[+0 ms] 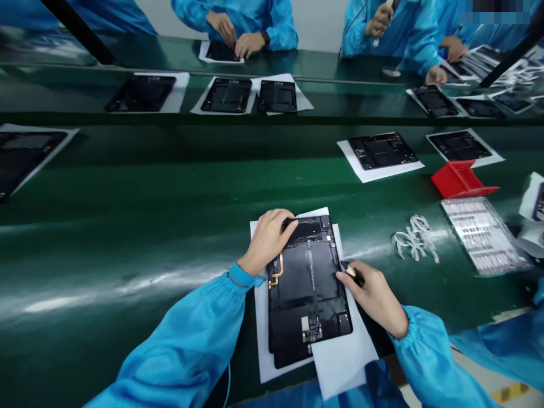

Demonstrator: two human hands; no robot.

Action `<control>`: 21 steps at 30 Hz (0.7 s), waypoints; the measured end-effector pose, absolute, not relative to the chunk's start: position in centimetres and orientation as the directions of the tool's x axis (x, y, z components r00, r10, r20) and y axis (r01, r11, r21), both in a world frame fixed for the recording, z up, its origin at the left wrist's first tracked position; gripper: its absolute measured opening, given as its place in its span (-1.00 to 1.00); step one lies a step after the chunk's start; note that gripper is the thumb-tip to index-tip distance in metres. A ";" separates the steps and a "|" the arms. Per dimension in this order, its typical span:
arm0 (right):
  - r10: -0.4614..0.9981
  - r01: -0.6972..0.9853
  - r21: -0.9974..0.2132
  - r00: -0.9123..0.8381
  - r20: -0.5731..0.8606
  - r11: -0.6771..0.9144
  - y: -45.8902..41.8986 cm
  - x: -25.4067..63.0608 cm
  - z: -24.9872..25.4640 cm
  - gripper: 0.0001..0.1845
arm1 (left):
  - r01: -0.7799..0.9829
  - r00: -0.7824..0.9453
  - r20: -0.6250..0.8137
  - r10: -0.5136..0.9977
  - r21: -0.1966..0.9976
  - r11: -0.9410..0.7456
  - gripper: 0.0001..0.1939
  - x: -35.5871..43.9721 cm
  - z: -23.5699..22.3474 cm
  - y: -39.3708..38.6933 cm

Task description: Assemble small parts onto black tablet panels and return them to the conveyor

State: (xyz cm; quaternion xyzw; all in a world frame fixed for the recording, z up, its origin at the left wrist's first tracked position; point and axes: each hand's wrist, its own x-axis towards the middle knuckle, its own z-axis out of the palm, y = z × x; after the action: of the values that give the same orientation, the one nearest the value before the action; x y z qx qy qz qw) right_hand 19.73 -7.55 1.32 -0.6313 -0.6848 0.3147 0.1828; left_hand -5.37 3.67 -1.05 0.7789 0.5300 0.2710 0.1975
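An opened black tablet [293, 289] lies in front of me with its inner parts showing, an orange flex cable along its left side. A second dark panel [293, 357] peeks out beneath its lower edge. White sheets [346, 362] lie under and beside it. My left hand [268, 238] grips the tablet's upper left edge, fingers curled over the corner. At the right edge, my right hand [374, 292] pinches a small black object [356, 274] with a pale cream part; its exact kind is partly hidden by the fingers.
Right of me are curled white strips [415, 238], a clear tray of small parts [484, 235] and a red bin [461, 178]. More opened tablets [382, 151] on white sheets line the green bench [148, 198] and raised shelf. Co-workers in blue [238, 22] work opposite.
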 end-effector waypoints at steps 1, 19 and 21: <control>0.982 0.726 -0.687 -0.125 -0.144 -0.008 -7.4 19.5 1.1 -0.68 | 0.692 0.289 0.223 0.931 0.624 -0.364 -0.82 -5.4 -1.1 3.7; 0.995 0.114 -0.988 0.017 -0.101 -0.102 -5.7 15.5 8.1 -0.64 | 0.337 -0.061 0.365 0.929 0.883 -0.325 -0.75 -6.8 7.6 1.8; 0.998 0.114 -0.993 0.062 -0.031 -0.038 -4.3 15.1 9.3 -0.65 | 0.163 -0.181 0.376 0.909 0.923 -0.349 -0.62 -7.6 8.3 2.3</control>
State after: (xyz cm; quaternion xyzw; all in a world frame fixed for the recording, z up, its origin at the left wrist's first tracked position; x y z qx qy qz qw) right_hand 15.15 -4.30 9.34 -0.5515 -0.5041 0.4633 0.4765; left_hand -7.59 2.30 8.30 0.5596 0.4787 0.6012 0.3103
